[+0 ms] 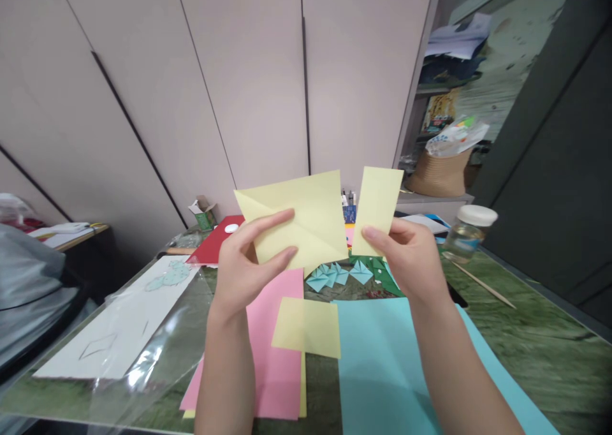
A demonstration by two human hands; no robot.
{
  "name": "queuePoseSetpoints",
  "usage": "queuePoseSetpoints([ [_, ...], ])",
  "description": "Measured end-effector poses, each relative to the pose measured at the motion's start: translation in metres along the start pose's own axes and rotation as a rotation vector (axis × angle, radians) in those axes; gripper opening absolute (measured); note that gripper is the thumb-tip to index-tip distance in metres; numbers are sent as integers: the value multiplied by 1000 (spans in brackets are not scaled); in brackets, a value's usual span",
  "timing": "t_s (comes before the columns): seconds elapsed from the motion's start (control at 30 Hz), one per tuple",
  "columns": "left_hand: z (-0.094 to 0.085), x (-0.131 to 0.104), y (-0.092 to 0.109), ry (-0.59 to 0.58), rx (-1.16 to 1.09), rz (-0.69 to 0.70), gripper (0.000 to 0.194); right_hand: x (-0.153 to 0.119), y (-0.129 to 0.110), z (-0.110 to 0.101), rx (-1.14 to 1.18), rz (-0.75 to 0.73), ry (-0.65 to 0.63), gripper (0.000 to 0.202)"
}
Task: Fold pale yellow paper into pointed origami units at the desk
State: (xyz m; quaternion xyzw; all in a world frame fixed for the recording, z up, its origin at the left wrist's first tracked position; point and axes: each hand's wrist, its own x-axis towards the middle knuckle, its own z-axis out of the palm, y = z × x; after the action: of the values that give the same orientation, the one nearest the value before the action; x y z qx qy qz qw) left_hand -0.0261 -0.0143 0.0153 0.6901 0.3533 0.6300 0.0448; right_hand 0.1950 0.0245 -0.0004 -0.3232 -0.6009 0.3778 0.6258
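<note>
My left hand [251, 256] holds up a large creased yellow sheet [315, 215] between thumb and fingers. Just right of it, my right hand [408, 250] pinches a narrow yellow strip [377, 199] upright, with a gap between the two papers. Below them a smaller yellow piece [308, 326] lies partly over a pink sheet [275, 384]. Blue sheets [382, 371] lie to the right, partly under my right forearm. Several small folded blue paper shapes [335, 274] sit on the table behind.
On the green table [549, 352] are a lidded jar [468, 234], a wooden stick [485, 285], a red folder [215, 247], a white drawing sheet [124, 314] and clear plastic [162, 352]. Cabinets [258, 71] stand behind. A chair [33, 282] is at the left.
</note>
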Motion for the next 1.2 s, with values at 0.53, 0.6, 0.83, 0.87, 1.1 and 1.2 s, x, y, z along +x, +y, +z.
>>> queuePoseSetpoints([
  [0.53,-3,8,-1,-117,191,-200,37,56,60,-59,-636,165,-180,29],
  [0.6,-3,8,-1,-116,185,-209,37,66,82,-75,-755,273,-226,26],
  [0.83,-3,7,0,-129,163,-224,38,70,125,-99,-1114,588,-242,33],
  [0.87,-3,7,1,-129,163,-222,38,69,126,-99,-1154,601,-234,33],
  [1.1,-4,9,-3,-271,185,-239,33,70,121,-88,-1277,505,-340,31],
  [1.2,-3,11,-13,-582,231,-263,25,65,116,-60,-1224,393,-545,31],
])
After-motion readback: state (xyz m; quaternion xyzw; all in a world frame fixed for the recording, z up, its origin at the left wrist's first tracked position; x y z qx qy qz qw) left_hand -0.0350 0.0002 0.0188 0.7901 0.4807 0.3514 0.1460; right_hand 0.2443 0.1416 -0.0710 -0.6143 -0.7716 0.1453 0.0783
